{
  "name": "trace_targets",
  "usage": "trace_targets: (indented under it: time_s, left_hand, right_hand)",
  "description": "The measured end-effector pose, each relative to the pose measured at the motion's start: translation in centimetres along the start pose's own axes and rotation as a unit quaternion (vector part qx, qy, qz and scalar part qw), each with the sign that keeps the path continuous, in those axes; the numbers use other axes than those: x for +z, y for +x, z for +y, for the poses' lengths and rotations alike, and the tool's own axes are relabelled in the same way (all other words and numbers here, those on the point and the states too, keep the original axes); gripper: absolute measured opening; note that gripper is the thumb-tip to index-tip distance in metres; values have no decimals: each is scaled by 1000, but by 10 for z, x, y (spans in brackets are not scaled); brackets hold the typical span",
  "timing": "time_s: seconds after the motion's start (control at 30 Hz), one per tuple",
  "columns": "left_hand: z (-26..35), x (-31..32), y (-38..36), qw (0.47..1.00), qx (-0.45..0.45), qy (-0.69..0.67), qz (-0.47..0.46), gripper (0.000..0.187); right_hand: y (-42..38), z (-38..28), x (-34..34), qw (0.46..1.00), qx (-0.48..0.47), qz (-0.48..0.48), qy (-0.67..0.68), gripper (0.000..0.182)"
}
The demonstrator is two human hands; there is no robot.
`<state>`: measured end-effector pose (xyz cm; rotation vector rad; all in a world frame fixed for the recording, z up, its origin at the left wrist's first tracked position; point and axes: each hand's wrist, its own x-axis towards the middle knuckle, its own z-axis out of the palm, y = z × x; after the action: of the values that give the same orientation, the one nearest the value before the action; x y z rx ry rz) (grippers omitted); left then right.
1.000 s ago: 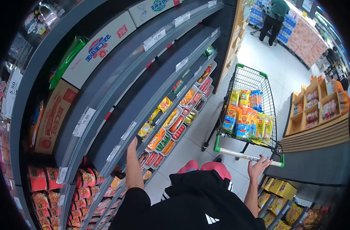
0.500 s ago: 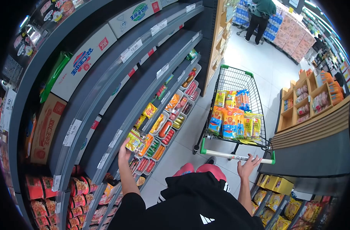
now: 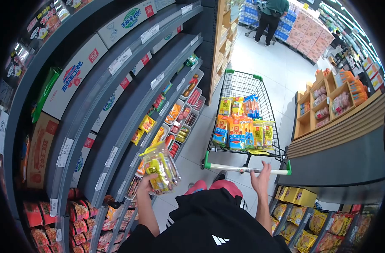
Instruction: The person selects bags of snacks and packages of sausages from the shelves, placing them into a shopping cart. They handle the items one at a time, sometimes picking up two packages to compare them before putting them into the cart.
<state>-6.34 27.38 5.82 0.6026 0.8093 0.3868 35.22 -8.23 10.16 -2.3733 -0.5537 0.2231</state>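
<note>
My left hand [image 3: 145, 185] grips a clear and yellow snack package [image 3: 160, 168], held upright just in front of the shelf edge. My right hand [image 3: 260, 175] is at the white and green handle [image 3: 243, 169] of a shopping cart, fingers apart and thumb near the bar. Inside the cart [image 3: 265, 90] stand yellow, orange and blue snack packages [image 3: 239, 130]. Small yellow packs [image 3: 147, 123] lie on a lower shelf to the left, beside trays of sausages [image 3: 182, 134].
Dark curved shelves [image 3: 129, 90] with white boxes [image 3: 76, 76] rise at the left. A wooden display [image 3: 319, 103] stands at the right, above racks of yellow packs [image 3: 297, 215]. A person in dark clothes [image 3: 270, 21] stands at the far end of the aisle.
My left hand has drawn the package out from the shelf, toward my body. The cart and shelves have shifted slightly left in the view. My right hand remains by the handle.
</note>
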Motion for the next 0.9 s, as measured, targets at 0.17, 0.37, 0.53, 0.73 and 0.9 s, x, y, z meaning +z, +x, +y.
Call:
trace_targets:
  time_s: [0.17,0.37,0.53,0.73,0.9]
  left_hand:
    - [6,143,-6,981,-12,90,-174,67]
    - [-14,252,-1,943,-62,189,-266,64]
    - [-34,289,-4,930,-97,207,-289,55]
    - [-39,305,1,931,-84,208,-289,49]
    - [-33,317,4,911,-66,289,-287,47]
  right_hand:
    - [-13,-73,10,896,16,-268,353,63]
    - [-45,-87,30,796,93,-386,458,89]
    - [-52,-57,19,762,152,-310,548,90]
    - [-55,-52,17,731,128,-241,625,81]
    - [-48,-51,2,766,133,-211,592,73]
